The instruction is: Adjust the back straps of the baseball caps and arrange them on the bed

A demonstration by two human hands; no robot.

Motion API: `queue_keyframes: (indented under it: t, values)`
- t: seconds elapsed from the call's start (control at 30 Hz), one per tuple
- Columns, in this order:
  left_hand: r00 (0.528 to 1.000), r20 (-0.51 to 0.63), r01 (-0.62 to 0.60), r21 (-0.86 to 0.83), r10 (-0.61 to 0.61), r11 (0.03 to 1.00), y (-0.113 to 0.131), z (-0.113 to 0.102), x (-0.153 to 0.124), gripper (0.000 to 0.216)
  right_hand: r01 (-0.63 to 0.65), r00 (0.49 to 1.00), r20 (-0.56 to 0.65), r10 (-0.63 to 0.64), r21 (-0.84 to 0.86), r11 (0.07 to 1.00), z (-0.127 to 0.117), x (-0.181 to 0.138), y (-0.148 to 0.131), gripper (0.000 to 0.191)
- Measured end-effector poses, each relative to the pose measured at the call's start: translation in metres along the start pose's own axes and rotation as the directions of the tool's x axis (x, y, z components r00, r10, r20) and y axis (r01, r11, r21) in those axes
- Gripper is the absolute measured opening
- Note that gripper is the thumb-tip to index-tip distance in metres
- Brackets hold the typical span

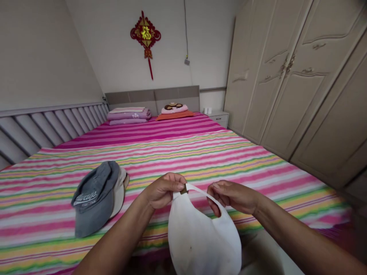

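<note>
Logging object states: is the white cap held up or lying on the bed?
Held up: the white cap hangs below the left hand, which pinches it beside its strap, and the right hand, at the strap.

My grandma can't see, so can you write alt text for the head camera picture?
A person's left hand grips a white cap by its back strap, with the right hand at the strap too, in front of a striped bed. A gray cap lies on the bed, partly covering a beige cap.
</note>
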State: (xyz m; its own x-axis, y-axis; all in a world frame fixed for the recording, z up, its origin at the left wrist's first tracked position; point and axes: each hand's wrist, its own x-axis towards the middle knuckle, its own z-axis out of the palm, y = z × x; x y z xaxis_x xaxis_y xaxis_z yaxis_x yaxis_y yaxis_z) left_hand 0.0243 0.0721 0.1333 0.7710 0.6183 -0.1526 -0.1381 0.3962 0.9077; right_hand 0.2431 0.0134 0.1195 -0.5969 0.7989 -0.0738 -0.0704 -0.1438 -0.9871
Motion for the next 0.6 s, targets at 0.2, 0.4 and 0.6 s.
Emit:
queue_keyframes:
  t: [0.2, 0.4, 0.6]
  values:
    - [1.000, -0.005, -0.014, -0.017, 0.013, 1.000, -0.003, -0.006, -0.001, 0.024, 0.112, 0.992, -0.097, -0.084, 0.333, 0.936, 0.010, 0.000, 0.011, 0.027]
    - [1.000, 0.016, 0.000, 0.018, -0.001, 1.000, -0.006, 0.000, -0.001, 0.022, 0.063, 0.996, -0.072, -0.045, 0.274, 0.960, 0.021, 0.003, 0.006, 0.037]
    - [0.998, 0.063, 0.025, 0.070, -0.030, 0.997, -0.010, 0.008, -0.004, 0.019, -0.006, 0.995, -0.095, 0.023, 0.177, 0.984, 0.035, 0.006, 0.000, 0.031]
